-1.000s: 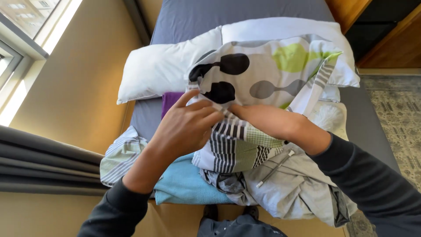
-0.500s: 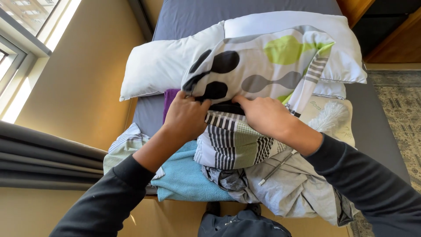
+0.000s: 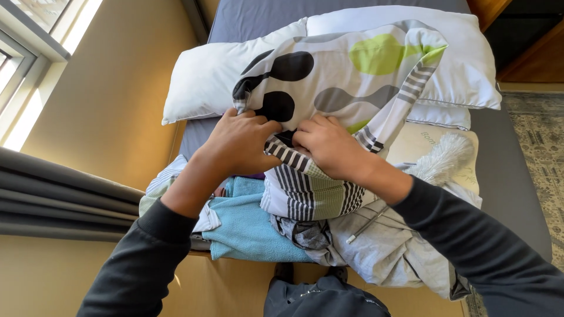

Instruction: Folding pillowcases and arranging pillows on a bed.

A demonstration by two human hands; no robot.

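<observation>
A white pillowcase printed with black, grey and green blobs and striped edging lies spread over a white pillow on the bed. My left hand grips its open striped edge from the left. My right hand grips the same edge from the right, fingers curled into the fabric. The two hands sit close together. A striped part of the pillowcase hangs down below them.
A second white pillow lies behind. A pile of laundry sits at the bed's near edge: a light blue towel, a grey garment, a fluffy white item. A beige wall, dark curtain and window are left.
My hands have moved up the bed with the pillowcase opening, and the patterned fabric has been drawn further over the pillow. The right hand has come in beside the left.
</observation>
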